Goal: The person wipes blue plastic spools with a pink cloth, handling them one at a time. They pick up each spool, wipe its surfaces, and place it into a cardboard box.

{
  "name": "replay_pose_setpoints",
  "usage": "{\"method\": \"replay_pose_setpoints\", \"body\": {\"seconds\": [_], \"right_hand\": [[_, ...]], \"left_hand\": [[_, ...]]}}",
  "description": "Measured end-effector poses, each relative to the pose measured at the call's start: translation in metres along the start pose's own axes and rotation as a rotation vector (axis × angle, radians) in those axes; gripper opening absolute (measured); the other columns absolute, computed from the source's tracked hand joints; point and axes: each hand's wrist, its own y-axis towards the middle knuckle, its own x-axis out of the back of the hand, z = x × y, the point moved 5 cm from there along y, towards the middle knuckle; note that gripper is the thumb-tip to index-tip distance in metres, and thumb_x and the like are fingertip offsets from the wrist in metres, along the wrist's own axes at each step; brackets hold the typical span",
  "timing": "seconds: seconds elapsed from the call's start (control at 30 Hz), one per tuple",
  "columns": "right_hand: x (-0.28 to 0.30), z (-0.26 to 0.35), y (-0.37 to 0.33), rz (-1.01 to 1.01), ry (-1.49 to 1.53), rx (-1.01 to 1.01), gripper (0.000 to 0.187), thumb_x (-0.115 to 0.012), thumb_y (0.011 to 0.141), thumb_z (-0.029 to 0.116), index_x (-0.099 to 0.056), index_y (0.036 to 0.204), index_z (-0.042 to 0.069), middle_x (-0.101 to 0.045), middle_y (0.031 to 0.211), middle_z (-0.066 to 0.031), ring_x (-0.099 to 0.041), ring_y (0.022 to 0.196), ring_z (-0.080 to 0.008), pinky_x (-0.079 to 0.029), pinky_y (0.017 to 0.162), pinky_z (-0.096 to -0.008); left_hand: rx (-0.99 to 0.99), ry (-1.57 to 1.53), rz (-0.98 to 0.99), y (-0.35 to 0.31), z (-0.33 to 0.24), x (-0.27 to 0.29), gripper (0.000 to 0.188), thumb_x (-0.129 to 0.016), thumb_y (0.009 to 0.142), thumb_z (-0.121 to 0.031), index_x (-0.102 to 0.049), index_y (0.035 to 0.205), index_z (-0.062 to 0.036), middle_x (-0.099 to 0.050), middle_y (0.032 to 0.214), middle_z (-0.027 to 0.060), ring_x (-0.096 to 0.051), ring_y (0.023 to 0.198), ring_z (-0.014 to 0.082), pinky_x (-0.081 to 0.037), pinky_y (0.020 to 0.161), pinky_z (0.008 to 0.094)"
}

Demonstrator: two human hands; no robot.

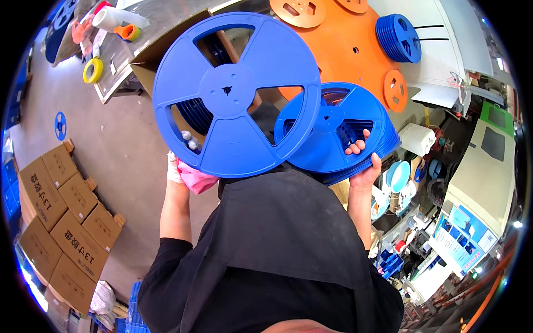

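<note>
My left hand (175, 169), in a white glove, is closed on the lower left rim of a large blue plastic reel (229, 141). Its gloved fingertips show through one of the reel's openings, and a pink cloth (198, 180) is pinched against the underside. To the right, my bare right hand (367, 169) grips a stack of blue reels (316, 150) by its right edge, its fingers curling through an opening and its thumb outside. The large reel overlaps the stack's left part.
Beyond the reels is an open cardboard box (145, 75) with more blue reels inside. A round orange table (350, 50) carries orange discs and a blue reel stack (397, 39). Cartons (78, 194) stand at left; a metal table (166, 14) holds tape rolls. A pale machine (483, 161) stands right.
</note>
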Motion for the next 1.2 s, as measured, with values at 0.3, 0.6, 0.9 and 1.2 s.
{"method": "replay_pose_setpoints", "body": {"seconds": [0.3,0.6,0.9,1.2], "right_hand": [[0.001,0.000,-0.003,-0.039,0.005,-0.005,0.072,-0.068,0.075,0.025,-0.038,0.136,0.002,-0.056,0.094,-0.0076,-0.056,0.086,-0.0207,-0.049,0.084,-0.0387],[0.003,0.007,-0.010,-0.062,0.002,-0.003,0.073,-0.069,0.073,0.025,-0.039,0.135,0.003,-0.055,0.092,-0.0065,-0.055,0.085,-0.0200,-0.049,0.084,-0.0389],[0.001,0.004,-0.009,-0.033,-0.002,-0.005,0.072,-0.069,0.075,0.025,-0.038,0.136,0.004,-0.053,0.095,-0.0063,-0.054,0.086,-0.0199,-0.048,0.086,-0.0393],[0.012,0.007,-0.013,-0.023,0.020,-0.010,0.074,-0.067,0.077,0.023,-0.033,0.139,0.005,-0.051,0.097,-0.0054,-0.054,0.088,-0.0193,-0.046,0.088,-0.0400]], "left_hand": [[0.020,-0.006,-0.020,0.004,0.006,0.001,0.028,-0.071,0.084,-0.022,-0.061,0.106,-0.0080,-0.066,0.088,0.0094,-0.065,0.082,0.0249,-0.056,0.076,0.0431],[0.014,-0.007,0.002,0.018,0.012,0.002,0.020,-0.068,0.086,-0.025,-0.065,0.097,-0.0090,-0.067,0.080,0.0099,-0.064,0.071,0.0233,-0.055,0.071,0.0406],[-0.044,0.087,-0.063,0.013,0.001,-0.008,0.040,-0.075,0.080,-0.025,-0.056,0.109,-0.0059,-0.064,0.089,0.0085,-0.063,0.084,0.0223,-0.055,0.076,0.0385],[-0.245,0.711,-0.625,0.026,-0.073,0.042,0.024,-0.062,0.088,-0.009,-0.060,0.110,0.0000,-0.064,0.099,0.0074,-0.062,0.087,0.0178,-0.051,0.079,0.0302]]}}
